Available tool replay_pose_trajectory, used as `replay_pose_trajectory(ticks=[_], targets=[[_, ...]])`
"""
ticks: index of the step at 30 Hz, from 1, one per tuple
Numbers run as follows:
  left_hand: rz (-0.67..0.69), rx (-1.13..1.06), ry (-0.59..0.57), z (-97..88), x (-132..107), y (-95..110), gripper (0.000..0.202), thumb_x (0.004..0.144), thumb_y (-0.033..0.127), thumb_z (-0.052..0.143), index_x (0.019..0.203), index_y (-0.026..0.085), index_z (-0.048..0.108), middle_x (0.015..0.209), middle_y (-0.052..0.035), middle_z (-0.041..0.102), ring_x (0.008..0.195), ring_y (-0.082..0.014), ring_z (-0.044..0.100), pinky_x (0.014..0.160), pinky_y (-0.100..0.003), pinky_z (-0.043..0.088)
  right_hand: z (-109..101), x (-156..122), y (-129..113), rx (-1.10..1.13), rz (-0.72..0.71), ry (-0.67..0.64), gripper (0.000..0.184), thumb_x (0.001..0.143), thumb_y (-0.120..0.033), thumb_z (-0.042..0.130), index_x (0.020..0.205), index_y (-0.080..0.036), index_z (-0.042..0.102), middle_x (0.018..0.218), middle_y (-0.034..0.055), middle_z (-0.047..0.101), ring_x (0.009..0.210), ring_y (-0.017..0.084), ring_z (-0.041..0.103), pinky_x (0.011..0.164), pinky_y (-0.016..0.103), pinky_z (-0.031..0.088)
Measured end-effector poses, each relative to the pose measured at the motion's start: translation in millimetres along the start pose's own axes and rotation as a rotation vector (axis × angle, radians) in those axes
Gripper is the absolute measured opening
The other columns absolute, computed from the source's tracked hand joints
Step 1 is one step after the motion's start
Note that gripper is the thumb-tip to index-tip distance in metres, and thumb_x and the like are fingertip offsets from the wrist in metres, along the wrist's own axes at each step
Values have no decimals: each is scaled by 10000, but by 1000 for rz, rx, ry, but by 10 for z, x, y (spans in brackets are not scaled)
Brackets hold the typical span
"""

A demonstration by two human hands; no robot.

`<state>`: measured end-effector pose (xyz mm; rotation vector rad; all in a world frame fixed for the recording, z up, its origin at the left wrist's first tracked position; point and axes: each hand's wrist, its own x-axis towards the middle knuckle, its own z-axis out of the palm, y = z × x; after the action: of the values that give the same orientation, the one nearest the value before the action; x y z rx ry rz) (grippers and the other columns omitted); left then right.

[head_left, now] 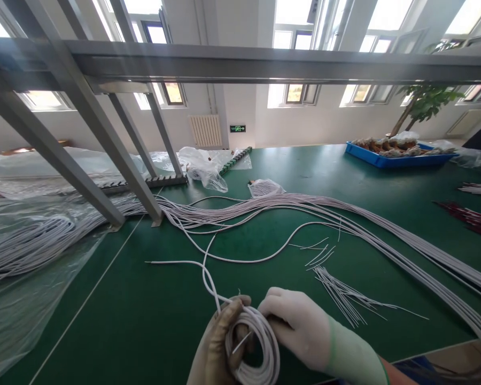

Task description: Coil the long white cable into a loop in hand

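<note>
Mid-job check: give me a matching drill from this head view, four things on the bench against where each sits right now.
Things:
1. white cable coil
2. blue tray
3. short thin wire pieces
4. clear plastic bag

Places:
A. far right of the green table
B. held between left hand and right hand
C. far side of the table, near the grey frame legs
D. loose on the table just right of the hands

Pairs: 1-B, 2-A, 3-D, 4-C
</note>
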<state>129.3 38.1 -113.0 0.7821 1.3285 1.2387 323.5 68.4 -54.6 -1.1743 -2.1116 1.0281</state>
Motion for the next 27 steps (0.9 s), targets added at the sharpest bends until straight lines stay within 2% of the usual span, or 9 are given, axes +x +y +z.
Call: replay_pose_trajectory(ticks=[2, 5, 8, 10, 15, 17, 20, 23, 27], targets=[[22, 18, 17, 9, -6, -6, 272, 868, 120, 670, 1033, 294, 800, 1200, -70, 784, 1234, -311, 683, 1176, -506, 472, 48, 8, -10, 55, 50, 23, 170, 968, -170, 613, 1064, -213, 746, 967, 25, 722, 871, 190, 683, 796, 287, 532], [-21, -36, 3, 54, 5, 75, 187, 913, 199, 650, 951, 302, 801, 1119, -64, 805, 1167, -302, 717, 1136, -480, 513, 38, -12, -36, 157, 82, 30, 246, 991, -188, 571, 1174, -222, 733, 1068, 37, 755, 978, 210, 705, 902, 321, 548], [-175, -142, 7, 94, 50, 171, 169, 943, 336, 652, 900, 277, 804, 1037, -72, 816, 1080, -316, 748, 1032, -479, 584, -14, -62, -94, 282, 96, -5, 331, 985, -200, 509, 1235, -225, 726, 1126, 45, 760, 1044, 233, 702, 950, 350, 554], [-280, -225, 5, 104, 87, 209, 177, 917, 392, 698, 906, 251, 803, 998, -74, 816, 1026, -325, 759, 961, -473, 613, -11, -90, -143, 321, 118, -1, 374, 948, -239, 552, 1286, -234, 711, 1189, 55, 751, 1107, 265, 685, 971, 374, 556], [-459, -336, -61, 116, 104, 261, 86, 882, 291, 740, 878, 225, 795, 912, -81, 816, 948, -305, 777, 899, -425, 634, 180, -77, -178, 128, 234, 134, 584, 807, -271, 754, 1378, -244, 636, 1270, 85, 701, 1132, 313, 667, 1004, 445, 554], [-444, -323, -93, 131, 60, 280, 102, 898, 307, 725, 892, 234, 796, 936, -93, 818, 1015, -317, 770, 930, -437, 630, 233, -67, -142, 52, 212, 156, 512, 898, -314, 686, 1394, -213, 613, 1220, 105, 700, 1088, 304, 675, 976, 453, 565], [-317, -190, -44, 148, -26, 286, 182, 925, 425, 707, 913, 266, 793, 993, -100, 817, 1073, -341, 756, 950, -490, 627, 211, -92, -104, 41, 75, 167, 402, 1026, -280, 471, 1402, -226, 601, 1231, 106, 691, 1104, 268, 670, 986, 412, 564], [-238, -164, -3, 139, -64, 251, 184, 941, 443, 691, 936, 289, 791, 1033, -82, 818, 1045, -327, 763, 970, -506, 623, 153, -135, -132, 45, 73, 103, 536, 900, -185, 561, 1427, -280, 576, 1320, 76, 660, 1162, 265, 654, 1001, 375, 565], [-284, -243, -3, 133, -18, 163, 237, 1004, 342, 592, 899, 299, 799, 1038, -71, 826, 1042, -298, 770, 1054, -516, 589, 195, -139, -159, 12, 189, 18, 862, 704, -163, 679, 1536, -262, 473, 1402, 99, 588, 1155, 306, 657, 1011, 408, 570]])
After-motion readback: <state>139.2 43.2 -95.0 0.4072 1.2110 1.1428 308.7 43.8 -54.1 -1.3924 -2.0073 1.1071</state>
